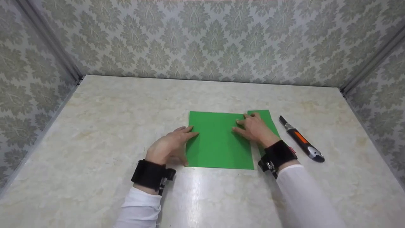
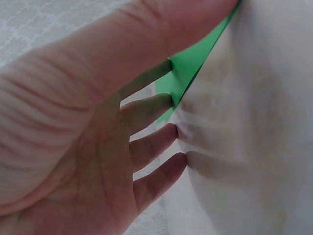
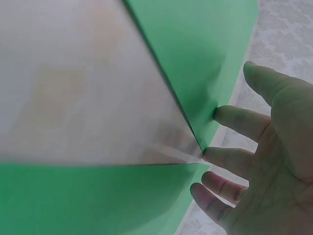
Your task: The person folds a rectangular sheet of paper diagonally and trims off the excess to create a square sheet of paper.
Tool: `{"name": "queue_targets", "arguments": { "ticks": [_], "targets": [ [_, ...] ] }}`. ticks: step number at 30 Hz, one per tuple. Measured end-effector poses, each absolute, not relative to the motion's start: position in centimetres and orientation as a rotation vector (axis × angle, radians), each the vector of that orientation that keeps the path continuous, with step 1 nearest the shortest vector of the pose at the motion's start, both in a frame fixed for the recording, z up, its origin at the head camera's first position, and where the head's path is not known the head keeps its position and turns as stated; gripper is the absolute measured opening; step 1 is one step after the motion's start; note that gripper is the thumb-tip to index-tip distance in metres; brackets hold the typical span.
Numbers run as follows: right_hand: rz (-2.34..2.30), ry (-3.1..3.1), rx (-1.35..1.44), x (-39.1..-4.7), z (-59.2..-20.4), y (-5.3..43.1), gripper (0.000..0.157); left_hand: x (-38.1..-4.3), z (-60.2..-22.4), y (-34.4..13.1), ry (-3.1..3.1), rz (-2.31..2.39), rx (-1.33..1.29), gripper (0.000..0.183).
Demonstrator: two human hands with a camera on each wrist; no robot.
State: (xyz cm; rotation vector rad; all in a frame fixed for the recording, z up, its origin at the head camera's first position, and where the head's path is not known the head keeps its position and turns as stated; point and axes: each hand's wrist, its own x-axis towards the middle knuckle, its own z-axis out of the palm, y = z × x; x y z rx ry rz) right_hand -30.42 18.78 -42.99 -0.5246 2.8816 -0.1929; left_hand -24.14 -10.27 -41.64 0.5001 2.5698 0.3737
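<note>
A green sheet of paper, roughly square, lies flat on the table. At its left edge, my left hand rests with spread, straight fingers; two fingertips touch the sheet, and the thumb is at its near left corner. My right hand is over the sheet's right edge, its fingertips touching the paper near the far right corner. Just right of the sheet lies a narrower green strip, partly covered by the right hand and wrist. In the right wrist view, a wedge-shaped gap separates the sheet from the strip.
A utility knife with a black and orange handle lies right of the strip, blade out and pointing away. The pale marbled table meets patterned wall panels at the back and sides.
</note>
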Motion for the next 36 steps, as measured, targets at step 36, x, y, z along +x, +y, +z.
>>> {"name": "queue_targets", "arguments": {
  "ticks": [36],
  "targets": [
    [-0.295, 2.856, -0.525, -30.58, -43.34, 19.72, 0.059, -24.44, -41.83, -10.73, 2.563, 0.314, 0.586, 0.115]
  ]
}}
